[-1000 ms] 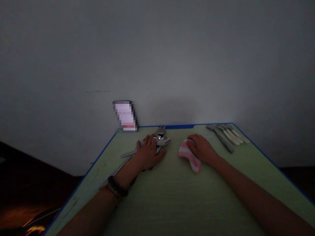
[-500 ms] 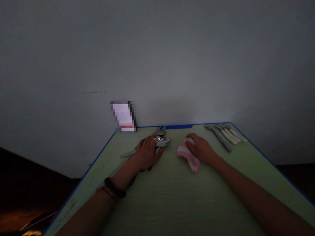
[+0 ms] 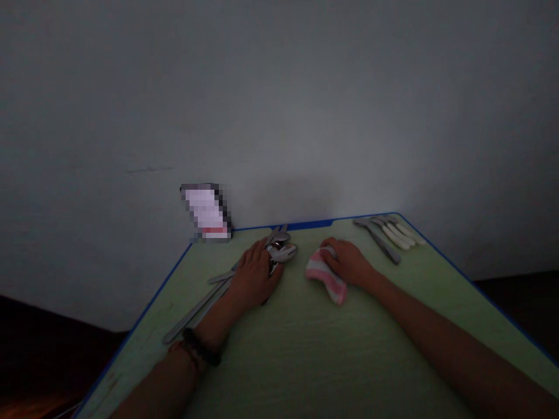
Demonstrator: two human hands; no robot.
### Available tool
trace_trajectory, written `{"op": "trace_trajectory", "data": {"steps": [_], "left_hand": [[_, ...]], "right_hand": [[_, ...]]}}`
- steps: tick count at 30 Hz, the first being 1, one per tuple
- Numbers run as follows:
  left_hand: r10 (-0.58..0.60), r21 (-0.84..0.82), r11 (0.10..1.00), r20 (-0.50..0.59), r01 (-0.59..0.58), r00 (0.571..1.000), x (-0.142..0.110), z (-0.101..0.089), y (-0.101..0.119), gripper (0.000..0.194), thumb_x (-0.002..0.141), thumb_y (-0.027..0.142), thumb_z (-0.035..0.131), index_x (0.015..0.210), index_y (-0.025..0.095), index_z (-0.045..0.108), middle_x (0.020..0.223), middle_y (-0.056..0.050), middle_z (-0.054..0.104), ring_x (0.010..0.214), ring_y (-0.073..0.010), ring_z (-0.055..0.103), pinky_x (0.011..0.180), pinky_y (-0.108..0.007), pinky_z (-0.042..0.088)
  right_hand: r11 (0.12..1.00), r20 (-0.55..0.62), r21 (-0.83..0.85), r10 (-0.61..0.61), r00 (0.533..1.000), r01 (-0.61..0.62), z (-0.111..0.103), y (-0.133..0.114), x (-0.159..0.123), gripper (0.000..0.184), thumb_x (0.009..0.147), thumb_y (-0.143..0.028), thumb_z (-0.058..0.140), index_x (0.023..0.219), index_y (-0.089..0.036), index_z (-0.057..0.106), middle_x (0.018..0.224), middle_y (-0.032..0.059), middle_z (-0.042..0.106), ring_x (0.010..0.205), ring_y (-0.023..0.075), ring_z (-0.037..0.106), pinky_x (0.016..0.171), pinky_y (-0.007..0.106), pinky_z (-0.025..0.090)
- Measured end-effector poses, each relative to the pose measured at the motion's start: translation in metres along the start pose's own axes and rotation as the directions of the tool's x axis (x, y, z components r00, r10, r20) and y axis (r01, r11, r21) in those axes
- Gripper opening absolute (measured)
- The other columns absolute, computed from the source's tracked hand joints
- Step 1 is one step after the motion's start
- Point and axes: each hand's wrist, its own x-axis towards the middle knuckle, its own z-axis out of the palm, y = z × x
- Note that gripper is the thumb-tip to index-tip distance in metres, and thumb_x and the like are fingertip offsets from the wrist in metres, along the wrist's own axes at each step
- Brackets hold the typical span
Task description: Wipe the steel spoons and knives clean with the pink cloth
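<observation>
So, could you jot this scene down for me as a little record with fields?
Surface: pale green table with blue edging
Left hand: resting over piled metal cutlery
Right hand: gripping a pink-and-white striped cloth; anything inside is hidden
Far right: white-handled cutlery, beside one all-metal utensil
Far left corner: propped phone, screen pixelated
Left wrist: dark bracelet
Light: dim

Likely home: cutlery [image 3: 286,252] on green table [image 3: 305,355], plain wall [image 3: 279,105] behind.
</observation>
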Motion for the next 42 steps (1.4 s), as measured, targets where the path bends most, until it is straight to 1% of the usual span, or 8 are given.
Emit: {"op": "trace_trajectory", "data": {"steps": [3,6,10,16,21,28,35,42], "left_hand": [[0.012,-0.004,1.000,-0.001,-0.012,1.000,0.000,0.000,-0.002,0.042,0.089,0.042,0.043,0.115,0.010,0.050,0.140,-0.018,0.042,0.129,-0.0293,0.039,0.108,-0.046,0.029],[0.040,-0.020,0.999,0.020,-0.040,0.999,0.000,0.000,-0.003,0.044,0.090,0.041,0.042,0.121,0.010,0.047,0.136,-0.018,0.047,0.125,-0.0291,0.044,0.106,-0.047,0.030],[0.049,-0.025,0.998,0.017,-0.049,0.999,0.000,-0.002,-0.002,0.044,0.091,0.040,0.040,0.124,0.012,0.044,0.136,-0.017,0.046,0.126,-0.0282,0.042,0.106,-0.048,0.030],[0.044,-0.024,0.999,-0.013,-0.044,0.999,0.000,-0.004,-0.001,0.038,0.090,0.039,0.042,0.116,0.013,0.050,0.134,-0.016,0.047,0.124,-0.0286,0.042,0.105,-0.047,0.031],[0.064,-0.022,0.998,-0.003,-0.064,0.998,0.000,-0.003,-0.003,0.038,0.091,0.037,0.040,0.120,0.014,0.049,0.131,-0.015,0.050,0.122,-0.0275,0.044,0.104,-0.044,0.032],[-0.055,0.053,0.997,0.000,0.055,0.998,0.000,-0.005,0.000,0.038,0.091,0.037,0.038,0.118,0.012,0.050,0.127,-0.016,0.052,0.116,-0.0282,0.049,0.101,-0.045,0.033],[-0.068,0.070,0.995,0.027,0.066,0.997,0.004,-0.004,-0.016,0.036,0.087,0.032,0.041,0.115,0.011,0.050,0.123,-0.017,0.054,0.114,-0.0286,0.049,0.099,-0.046,0.036],[-0.043,-0.009,0.999,0.019,0.044,0.999,0.005,0.001,-0.026,0.038,0.083,0.030,0.043,0.116,0.010,0.050,0.132,-0.018,0.048,0.122,-0.0293,0.044,0.104,-0.045,0.033]], "right_hand": [[1.000,0.000,0.014,0.012,1.000,-0.012,0.000,0.000,0.000,0.029,0.092,-0.036,0.039,0.105,-0.017,0.057,0.095,0.0087,0.067,0.089,0.0190,0.059,0.080,0.030,0.038],[1.000,-0.003,0.019,0.005,1.000,-0.005,0.000,0.000,0.000,0.029,0.092,-0.036,0.039,0.104,-0.017,0.057,0.096,0.0090,0.067,0.090,0.0189,0.059,0.081,0.029,0.038],[1.000,0.001,0.005,-0.003,1.000,0.003,0.000,0.000,0.000,0.030,0.092,-0.035,0.038,0.105,-0.017,0.058,0.096,0.0087,0.067,0.090,0.0190,0.060,0.082,0.030,0.038],[1.000,-0.006,0.008,-0.006,1.000,0.006,-0.001,-0.001,0.000,0.029,0.091,-0.034,0.039,0.105,-0.017,0.058,0.097,0.0084,0.068,0.089,0.0197,0.060,0.081,0.030,0.038],[1.000,-0.008,0.003,-0.008,1.000,0.008,0.000,0.000,0.000,0.028,0.091,-0.033,0.040,0.104,-0.017,0.058,0.095,0.0084,0.068,0.089,0.0193,0.060,0.082,0.031,0.038],[1.000,-0.014,0.011,-0.017,1.000,0.018,0.001,0.001,0.001,0.029,0.091,-0.034,0.039,0.105,-0.017,0.058,0.096,0.0088,0.068,0.090,0.0194,0.060,0.082,0.031,0.038],[1.000,-0.017,0.008,-0.023,1.000,0.023,-0.002,-0.001,-0.001,0.029,0.092,-0.034,0.039,0.106,-0.016,0.058,0.095,0.0093,0.068,0.091,0.0192,0.060,0.083,0.030,0.038],[1.000,-0.018,-0.003,-0.027,0.999,0.027,0.000,-0.001,0.000,0.028,0.091,-0.034,0.039,0.105,-0.017,0.058,0.097,0.0089,0.068,0.091,0.0194,0.060,0.083,0.031,0.038]]}}
